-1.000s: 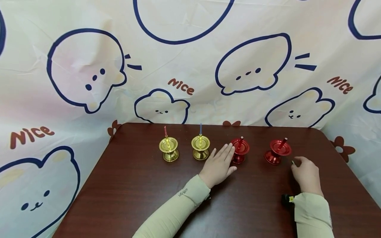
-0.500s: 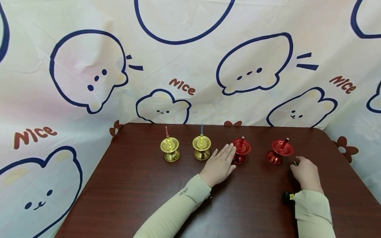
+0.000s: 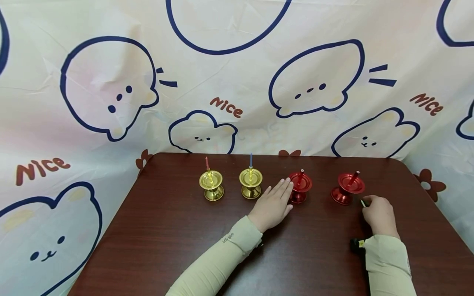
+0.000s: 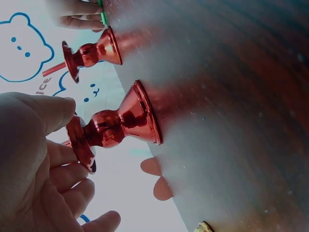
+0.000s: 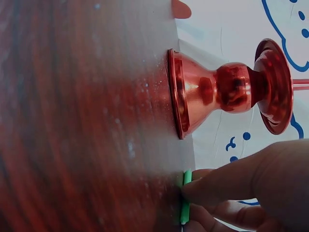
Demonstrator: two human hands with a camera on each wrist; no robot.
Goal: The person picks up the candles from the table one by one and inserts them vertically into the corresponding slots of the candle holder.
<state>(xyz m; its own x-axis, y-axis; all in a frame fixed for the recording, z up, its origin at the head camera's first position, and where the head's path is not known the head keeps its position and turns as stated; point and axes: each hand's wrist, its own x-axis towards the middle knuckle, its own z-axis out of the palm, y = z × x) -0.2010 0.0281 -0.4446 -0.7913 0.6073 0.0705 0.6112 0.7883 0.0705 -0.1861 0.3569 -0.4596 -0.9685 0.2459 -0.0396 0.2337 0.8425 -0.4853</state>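
My left hand (image 3: 271, 206) lies with straight fingers beside the nearer-to-centre red candlestick (image 3: 300, 182); in the left wrist view its thumb and fingers are at the dish rim of that candlestick (image 4: 108, 126). A small green candle (image 5: 187, 198) is pinched between thumb and fingers of my right hand (image 3: 380, 216), low over the tabletop. Just left of that hand stands the other red candlestick (image 3: 349, 183), its red centre tube bare of a candle. Farther left, one gold candlestick (image 3: 250, 178) bears a blue candle (image 3: 251, 160), another gold candlestick (image 3: 212, 181) a red candle (image 3: 207, 163).
All the candlesticks stand in a row towards the back of the dark brown table (image 3: 177, 246). Behind it hangs a pale cloth (image 3: 255, 82) with blue-outlined cartoon animals. A black device (image 3: 356, 245) sits at the right wrist.
The green candle in my right hand tilts a little and its end shows more past the fingertips. The left hand stays beside the red candlestick; the view shifts slightly.
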